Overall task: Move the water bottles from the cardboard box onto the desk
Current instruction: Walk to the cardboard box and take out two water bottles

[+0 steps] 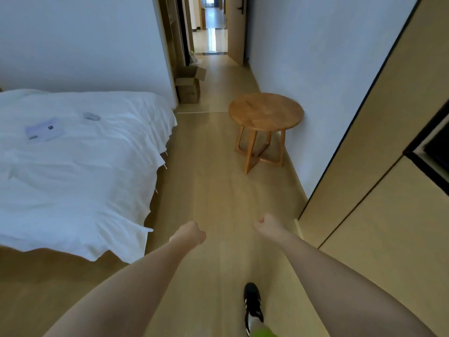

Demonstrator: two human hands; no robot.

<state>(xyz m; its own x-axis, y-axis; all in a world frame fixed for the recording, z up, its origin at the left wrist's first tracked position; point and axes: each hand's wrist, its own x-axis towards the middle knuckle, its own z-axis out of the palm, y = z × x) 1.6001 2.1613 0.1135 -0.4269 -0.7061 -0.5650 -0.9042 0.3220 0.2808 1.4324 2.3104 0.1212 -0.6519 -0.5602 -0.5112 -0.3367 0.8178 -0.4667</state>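
Both bare arms reach forward over the pale wood-plank floor (213, 190), and each grip is a curled, empty fist: the left hand (190, 233) and the right hand (267, 224) hold nothing. The brown cardboard box (188, 87), flaps up, sits far ahead on the floor against the white wall corner, past the bed (73, 166) with its rumpled white sheet. A round wooden side table (266, 111) on crossed legs stands by the right wall. A black striped sneaker (252, 304) shows below

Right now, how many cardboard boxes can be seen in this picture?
1. The cardboard box stands on the floor against the wall corner past the bed, flaps open. Its inside is not visible, and more boxes may be hidden behind it.
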